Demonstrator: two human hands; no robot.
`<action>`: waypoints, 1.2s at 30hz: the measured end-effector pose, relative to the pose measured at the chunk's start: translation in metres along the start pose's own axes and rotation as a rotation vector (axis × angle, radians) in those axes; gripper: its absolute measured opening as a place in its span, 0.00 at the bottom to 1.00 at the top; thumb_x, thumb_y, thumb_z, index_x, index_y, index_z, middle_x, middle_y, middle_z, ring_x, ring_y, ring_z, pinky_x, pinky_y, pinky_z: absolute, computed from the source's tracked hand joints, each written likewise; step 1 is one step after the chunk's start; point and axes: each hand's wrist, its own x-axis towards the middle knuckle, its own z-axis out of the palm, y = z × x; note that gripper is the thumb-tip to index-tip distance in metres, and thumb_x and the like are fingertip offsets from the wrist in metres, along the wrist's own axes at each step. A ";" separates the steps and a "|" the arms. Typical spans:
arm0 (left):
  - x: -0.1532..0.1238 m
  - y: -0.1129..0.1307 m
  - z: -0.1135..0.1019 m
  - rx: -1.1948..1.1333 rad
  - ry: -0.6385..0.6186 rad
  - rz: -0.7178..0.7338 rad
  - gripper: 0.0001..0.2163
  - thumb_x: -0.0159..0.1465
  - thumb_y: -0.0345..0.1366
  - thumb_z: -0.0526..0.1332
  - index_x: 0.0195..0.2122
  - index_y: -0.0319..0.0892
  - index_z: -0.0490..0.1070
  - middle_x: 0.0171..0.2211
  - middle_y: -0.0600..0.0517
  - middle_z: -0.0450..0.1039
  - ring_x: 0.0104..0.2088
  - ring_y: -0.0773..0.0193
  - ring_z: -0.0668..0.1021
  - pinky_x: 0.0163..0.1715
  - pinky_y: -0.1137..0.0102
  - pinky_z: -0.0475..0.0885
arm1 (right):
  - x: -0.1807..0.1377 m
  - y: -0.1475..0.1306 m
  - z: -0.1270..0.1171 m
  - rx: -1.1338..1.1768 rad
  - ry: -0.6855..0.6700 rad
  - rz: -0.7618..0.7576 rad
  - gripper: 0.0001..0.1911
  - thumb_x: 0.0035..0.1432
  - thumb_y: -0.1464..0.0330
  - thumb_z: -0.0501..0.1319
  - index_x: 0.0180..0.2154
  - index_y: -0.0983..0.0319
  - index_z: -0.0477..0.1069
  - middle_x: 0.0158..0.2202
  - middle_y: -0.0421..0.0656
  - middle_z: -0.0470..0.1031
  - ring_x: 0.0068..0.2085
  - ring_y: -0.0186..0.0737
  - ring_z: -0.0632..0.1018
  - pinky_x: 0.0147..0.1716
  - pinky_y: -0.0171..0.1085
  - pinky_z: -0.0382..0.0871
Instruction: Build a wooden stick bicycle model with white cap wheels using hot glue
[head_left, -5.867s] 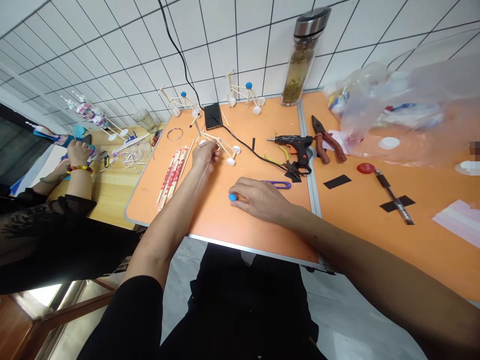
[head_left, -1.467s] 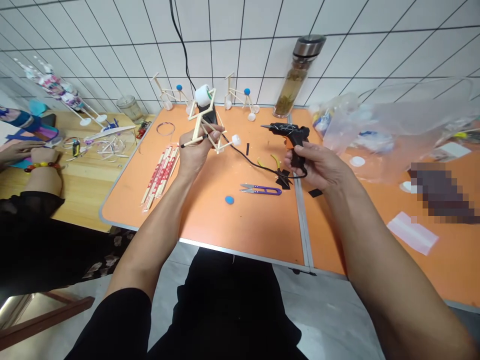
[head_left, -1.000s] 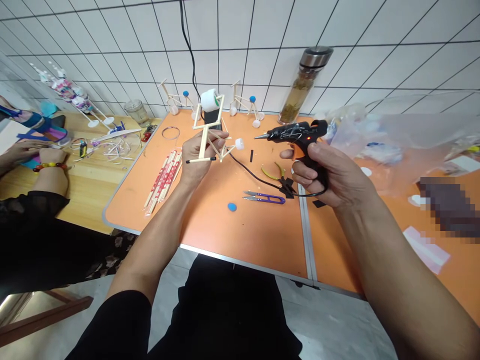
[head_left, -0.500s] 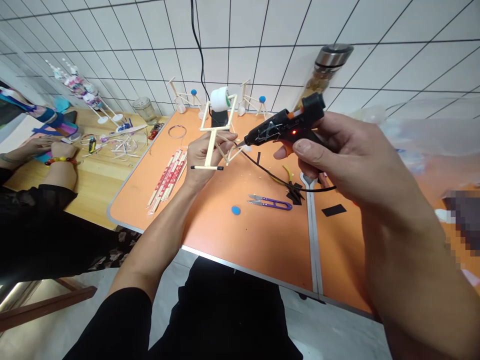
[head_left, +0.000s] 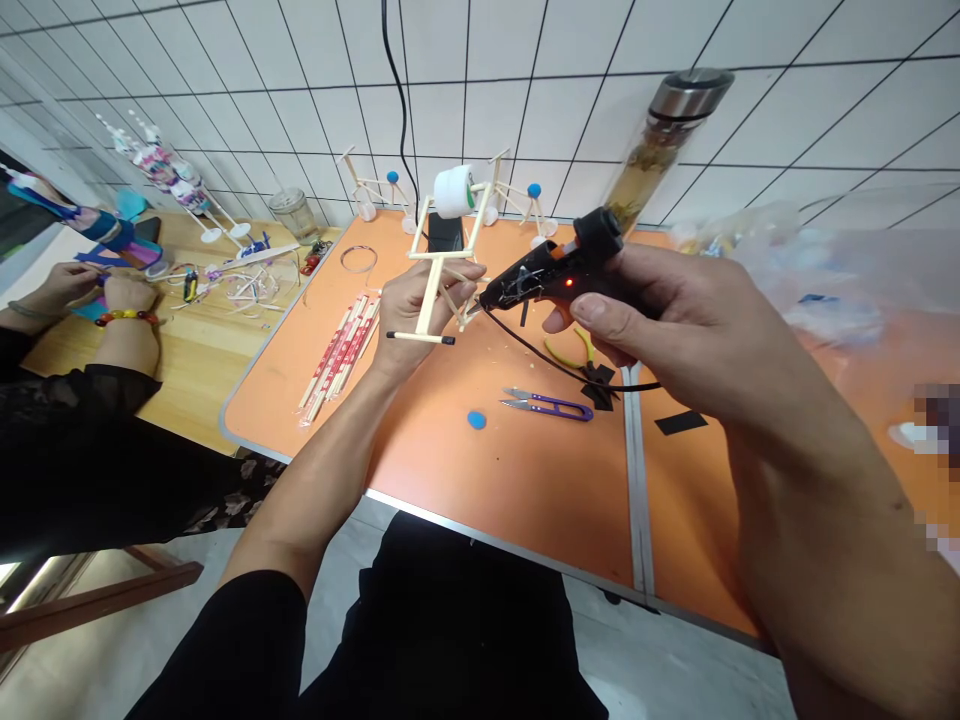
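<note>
My left hand [head_left: 409,310] is closed on a small frame built of wooden sticks [head_left: 430,295], holding it above the orange table. The frame has black tips on its front crossbar and a white roll [head_left: 453,192] at its far end. In my right hand [head_left: 667,310] is a black hot glue gun [head_left: 555,270] with a lit red light. Its nozzle points left and meets, or nearly meets, the lower right sticks of the frame. The exact contact point is too small to tell. A black cord hangs below the gun.
On the orange table [head_left: 555,500] lie purple thread snips [head_left: 551,405], yellow-handled pliers [head_left: 574,350], a blue disc [head_left: 477,420], black pieces [head_left: 681,423] and packed chopsticks [head_left: 341,360]. Stick models and a glass bottle [head_left: 660,140] stand behind. Another person's hands [head_left: 127,295] work at left.
My right hand has brought the glue gun slightly left and down, its nozzle now at the frame's lower sticks. The whole view has shifted a little.
</note>
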 end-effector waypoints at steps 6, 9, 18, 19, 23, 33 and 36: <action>0.001 0.002 0.001 0.031 0.018 -0.036 0.17 0.72 0.61 0.75 0.46 0.55 0.92 0.46 0.49 0.91 0.53 0.52 0.92 0.60 0.49 0.89 | -0.003 0.000 -0.001 0.006 -0.016 0.017 0.11 0.74 0.54 0.70 0.41 0.53 0.85 0.32 0.43 0.76 0.28 0.39 0.69 0.25 0.39 0.60; 0.001 0.001 0.001 0.027 0.006 -0.055 0.17 0.72 0.61 0.75 0.46 0.55 0.92 0.47 0.49 0.91 0.53 0.52 0.92 0.61 0.49 0.88 | -0.003 0.001 0.000 0.007 -0.022 0.006 0.13 0.74 0.53 0.70 0.40 0.53 0.84 0.31 0.42 0.74 0.28 0.39 0.69 0.26 0.39 0.59; 0.001 0.003 0.001 0.016 0.002 -0.042 0.16 0.72 0.60 0.76 0.46 0.56 0.92 0.47 0.49 0.92 0.54 0.51 0.92 0.61 0.49 0.88 | -0.002 0.002 0.003 0.020 -0.033 0.014 0.13 0.73 0.54 0.69 0.38 0.54 0.82 0.30 0.41 0.72 0.28 0.38 0.67 0.26 0.40 0.57; 0.001 0.004 0.001 0.016 -0.001 -0.039 0.16 0.72 0.60 0.76 0.46 0.56 0.92 0.47 0.49 0.92 0.54 0.51 0.92 0.61 0.49 0.88 | -0.002 0.002 0.003 0.022 -0.035 0.011 0.13 0.73 0.54 0.69 0.38 0.54 0.82 0.30 0.41 0.71 0.28 0.38 0.67 0.26 0.39 0.57; 0.000 0.006 0.000 0.038 -0.005 -0.049 0.16 0.72 0.60 0.75 0.47 0.56 0.92 0.48 0.50 0.92 0.54 0.52 0.92 0.61 0.50 0.89 | -0.003 0.003 0.001 0.025 -0.043 0.018 0.13 0.74 0.54 0.69 0.38 0.53 0.81 0.28 0.40 0.68 0.27 0.38 0.66 0.25 0.39 0.56; 0.001 0.007 0.002 0.036 0.003 -0.050 0.16 0.71 0.61 0.75 0.46 0.56 0.92 0.47 0.50 0.92 0.53 0.53 0.92 0.60 0.50 0.89 | -0.002 0.005 0.001 0.022 -0.039 0.011 0.13 0.74 0.53 0.69 0.38 0.53 0.82 0.30 0.41 0.71 0.27 0.38 0.66 0.24 0.38 0.57; 0.000 0.007 0.002 0.039 0.007 -0.053 0.17 0.72 0.61 0.75 0.46 0.56 0.92 0.47 0.50 0.92 0.53 0.53 0.92 0.60 0.50 0.89 | -0.002 0.003 0.002 0.031 -0.042 0.024 0.13 0.73 0.54 0.68 0.38 0.53 0.81 0.30 0.41 0.71 0.26 0.37 0.66 0.24 0.38 0.57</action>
